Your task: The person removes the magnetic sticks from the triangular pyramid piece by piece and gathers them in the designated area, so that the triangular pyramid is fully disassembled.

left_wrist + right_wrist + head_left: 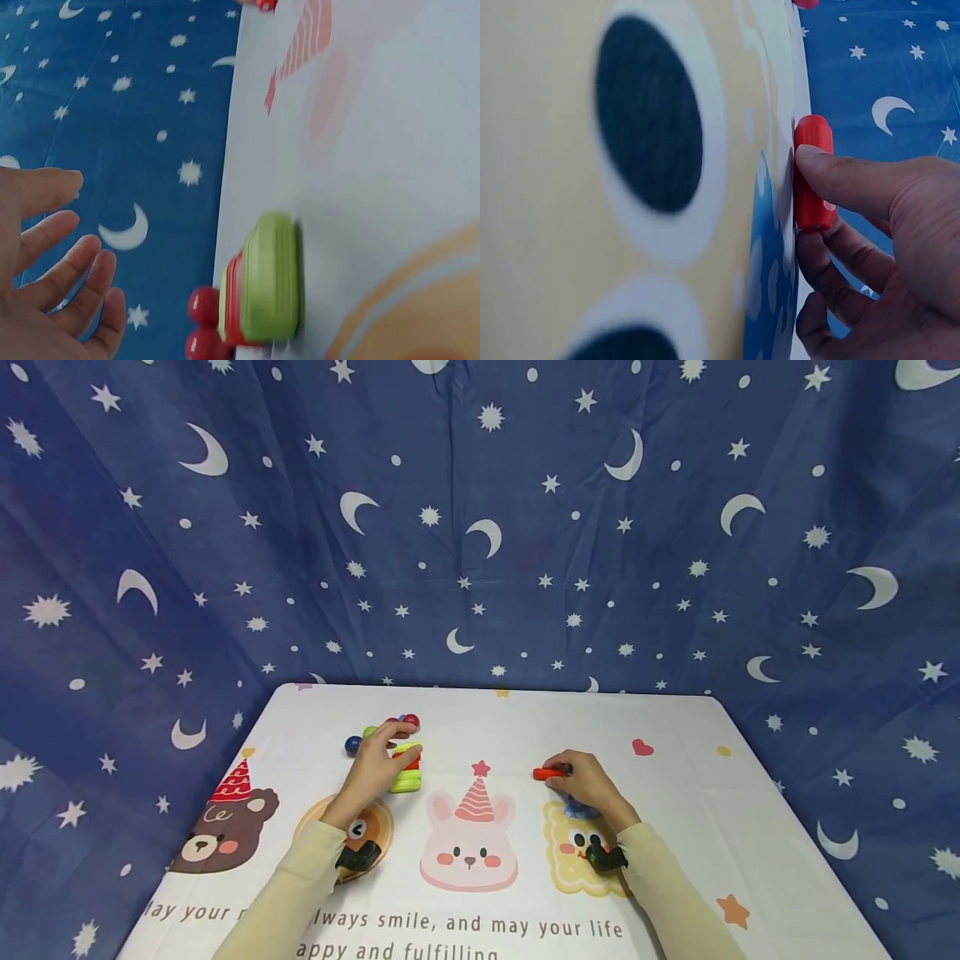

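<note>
My left hand (373,770) hovers with parted, relaxed fingers over a small group of green and red blocks, holding nothing. The nearest green block (271,277) has ridged sides, and a red block (234,296) sits right behind it in the left wrist view. Part of the group is hidden behind the fingers in the head view. On the right, my right hand (591,781) pinches a short red block (814,176) with rounded edges between thumb and fingers, low at the tabletop.
Behind the left hand lie several balls: a dark blue ball (353,745), a green ball (368,732) and red balls, one red ball (411,721) near the far edge. A white printed cloth (480,735) covers the table. A blue starry curtain (480,568) hangs behind it.
</note>
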Motion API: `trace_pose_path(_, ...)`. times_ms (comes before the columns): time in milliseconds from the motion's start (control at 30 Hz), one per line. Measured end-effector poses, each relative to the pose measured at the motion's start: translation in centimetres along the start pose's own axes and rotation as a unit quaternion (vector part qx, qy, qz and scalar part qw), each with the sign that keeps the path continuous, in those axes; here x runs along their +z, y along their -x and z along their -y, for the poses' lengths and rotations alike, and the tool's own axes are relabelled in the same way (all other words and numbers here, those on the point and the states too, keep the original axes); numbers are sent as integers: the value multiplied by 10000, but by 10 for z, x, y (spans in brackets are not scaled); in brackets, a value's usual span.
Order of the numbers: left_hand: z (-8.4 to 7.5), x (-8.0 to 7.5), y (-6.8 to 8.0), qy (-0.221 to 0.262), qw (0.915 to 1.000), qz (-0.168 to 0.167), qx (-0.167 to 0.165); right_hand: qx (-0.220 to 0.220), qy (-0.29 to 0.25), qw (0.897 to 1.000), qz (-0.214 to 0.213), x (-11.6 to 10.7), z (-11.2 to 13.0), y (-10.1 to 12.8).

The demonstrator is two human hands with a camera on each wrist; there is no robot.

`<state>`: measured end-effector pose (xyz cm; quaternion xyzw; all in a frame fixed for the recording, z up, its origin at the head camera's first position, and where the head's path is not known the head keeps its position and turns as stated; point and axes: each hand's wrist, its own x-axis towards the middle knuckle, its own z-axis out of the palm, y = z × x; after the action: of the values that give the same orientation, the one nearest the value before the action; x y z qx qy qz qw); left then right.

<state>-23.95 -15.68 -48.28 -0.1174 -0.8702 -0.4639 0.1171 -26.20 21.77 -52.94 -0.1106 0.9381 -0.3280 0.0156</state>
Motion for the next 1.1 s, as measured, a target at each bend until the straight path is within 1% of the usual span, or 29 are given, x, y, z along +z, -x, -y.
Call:
trace_pose_path(200,-8,24,-4,56,9995,300,-25,-93,14,10000,-21,7,6,-4)
trace_pose_path(333,-11,42,-5,107,9988,480,-13,-113,-62,9999,51,11,12,-7)
trace_pose_path(467,-16,61,-6,259,9969,721,-156,-242,-82,9997,38,14,15,-9)
trace_pose_path(600,-19,77,-9,397,9951,891,-132,-306,-111,9995,-23,16,17,-12)
trace_pose_path(700,-20,88,-13,393,9940,1019,-5,-300,-89,9995,-31,16,18,-14)
trace_pose_path(900,-24,108,-20,372,9901,1352,49,-266,-94,9996,-59,16,21,-15)
trace_pose_path(1000,-23,120,-21,213,9877,1548,69,-208,-107,9997,-36,19,22,-15)
trace_pose_path(1100,-21,130,-22,13,9861,1658,133,-189,-122,9997,-40,22,22,-15)
